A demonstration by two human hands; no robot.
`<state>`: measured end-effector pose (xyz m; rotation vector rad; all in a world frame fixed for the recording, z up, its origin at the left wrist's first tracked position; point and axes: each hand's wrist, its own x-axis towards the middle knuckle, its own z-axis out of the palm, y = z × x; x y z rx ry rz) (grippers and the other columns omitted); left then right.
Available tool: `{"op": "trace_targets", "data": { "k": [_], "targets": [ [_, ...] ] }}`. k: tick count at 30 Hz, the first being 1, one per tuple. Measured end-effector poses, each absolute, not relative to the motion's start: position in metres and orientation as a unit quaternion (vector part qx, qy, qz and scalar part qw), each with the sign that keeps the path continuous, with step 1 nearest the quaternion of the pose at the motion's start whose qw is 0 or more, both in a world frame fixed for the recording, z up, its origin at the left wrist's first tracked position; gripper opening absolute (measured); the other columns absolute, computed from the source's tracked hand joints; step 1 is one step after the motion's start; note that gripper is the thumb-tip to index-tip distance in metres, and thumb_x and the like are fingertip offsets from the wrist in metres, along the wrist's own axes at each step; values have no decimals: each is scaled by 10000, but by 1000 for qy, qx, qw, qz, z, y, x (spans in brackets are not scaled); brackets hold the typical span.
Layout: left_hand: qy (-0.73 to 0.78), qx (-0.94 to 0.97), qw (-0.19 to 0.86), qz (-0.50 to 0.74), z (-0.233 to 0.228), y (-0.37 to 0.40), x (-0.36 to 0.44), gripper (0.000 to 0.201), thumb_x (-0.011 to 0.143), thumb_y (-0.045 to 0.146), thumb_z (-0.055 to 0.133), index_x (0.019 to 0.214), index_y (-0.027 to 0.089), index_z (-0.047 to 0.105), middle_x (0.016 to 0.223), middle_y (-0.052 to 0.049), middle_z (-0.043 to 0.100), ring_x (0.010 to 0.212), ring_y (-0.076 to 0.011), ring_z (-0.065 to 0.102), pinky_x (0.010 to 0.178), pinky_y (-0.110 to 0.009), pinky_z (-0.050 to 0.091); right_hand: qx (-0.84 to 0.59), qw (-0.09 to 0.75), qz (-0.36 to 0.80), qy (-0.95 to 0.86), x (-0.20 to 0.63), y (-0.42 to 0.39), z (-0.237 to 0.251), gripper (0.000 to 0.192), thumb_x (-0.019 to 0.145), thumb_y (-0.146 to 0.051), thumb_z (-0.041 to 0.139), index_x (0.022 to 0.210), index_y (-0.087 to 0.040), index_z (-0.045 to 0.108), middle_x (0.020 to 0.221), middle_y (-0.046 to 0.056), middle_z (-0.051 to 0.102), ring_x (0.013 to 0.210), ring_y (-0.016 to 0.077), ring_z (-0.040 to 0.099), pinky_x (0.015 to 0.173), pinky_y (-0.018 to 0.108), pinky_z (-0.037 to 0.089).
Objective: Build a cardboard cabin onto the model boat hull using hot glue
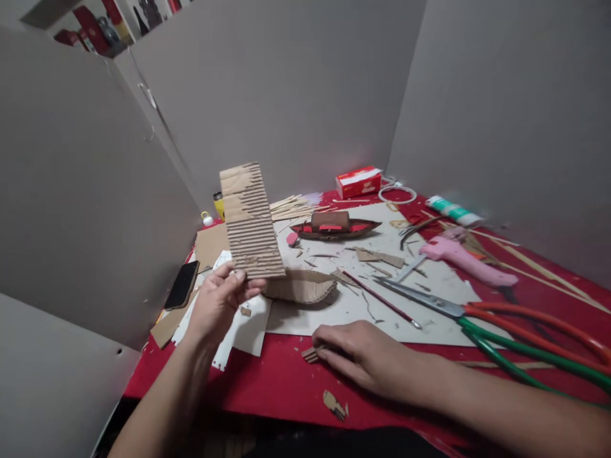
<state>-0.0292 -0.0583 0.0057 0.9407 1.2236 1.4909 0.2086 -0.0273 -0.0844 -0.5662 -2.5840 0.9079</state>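
Note:
My left hand [224,302] pinches the lower edge of a strip of corrugated cardboard [252,222], raised upright over the table. Its ridges are bare, with patches of smooth paper left near the top. At the table's front, my right hand [358,353] is closed at the fingertips on a small ridged cardboard scrap [310,356]. Behind the strip, partly covered by it, lies a cardboard boat hull [305,287]. Farther back stands a dark model boat [334,225] with a brown canopy and red inside. Another torn scrap [333,403] lies close to the front edge.
Shears [443,305] with orange and green handles, a pencil [382,300] and a pink glue gun [468,261] lie to the right. At left is a phone [182,285]. A red tissue box [359,183] and thin sticks [293,208] are at the back, near grey walls.

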Motion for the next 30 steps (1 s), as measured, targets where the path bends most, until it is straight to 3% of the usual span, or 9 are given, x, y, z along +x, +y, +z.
{"op": "trace_targets", "data": {
  "k": [5, 12, 18, 22, 26, 30],
  "targets": [
    [409, 375, 578, 598, 3, -53, -1, 313, 693, 229, 820, 925, 149, 626, 833, -13, 700, 710, -152, 732, 628, -201, 599, -255, 142, 268, -918, 206, -25, -88, 224, 964, -282, 398, 959, -174, 594, 778, 56, 679, 698, 173, 641, 609, 263, 385],
    [393, 392, 566, 610, -6, -45, 13, 274, 743, 216, 789, 948, 147, 621, 840, -21, 721, 708, -141, 729, 634, -183, 580, -355, 138, 193, -904, 208, -21, -87, 307, 903, -336, 523, 1139, -168, 624, 825, 104, 722, 753, 244, 691, 630, 292, 424],
    [397, 389, 555, 618, -23, -43, 14, 317, 723, 270, 807, 928, 140, 602, 788, -42, 738, 673, -146, 720, 622, -196, 569, -331, 285, 327, -838, 214, -18, -82, 391, 954, -466, 419, 1005, -168, 667, 680, 36, 661, 579, 152, 577, 581, 265, 431],
    [397, 387, 577, 600, -33, -46, 16, 341, 716, 276, 814, 934, 110, 611, 753, -67, 735, 648, -151, 710, 621, -216, 570, -352, 379, 447, -730, 214, -14, -80, 443, 884, -570, 518, 997, -161, 645, 614, -5, 548, 541, 128, 485, 519, 248, 415],
    [399, 399, 611, 555, -42, -49, 20, 326, 750, 278, 790, 976, 111, 625, 873, -88, 746, 698, -145, 717, 649, -215, 568, -357, 398, 574, -621, 210, -17, -76, 447, 803, -579, 639, 969, -166, 596, 562, -51, 473, 444, 81, 394, 414, 204, 341],
    [398, 415, 629, 523, -48, -51, 25, 329, 772, 309, 771, 1014, 126, 644, 918, -92, 742, 723, -143, 712, 681, -234, 570, -334, 387, 607, -608, 209, -20, -71, 362, 811, -514, 675, 856, -172, 563, 580, -38, 531, 449, 66, 438, 429, 179, 362]
  ]
}}
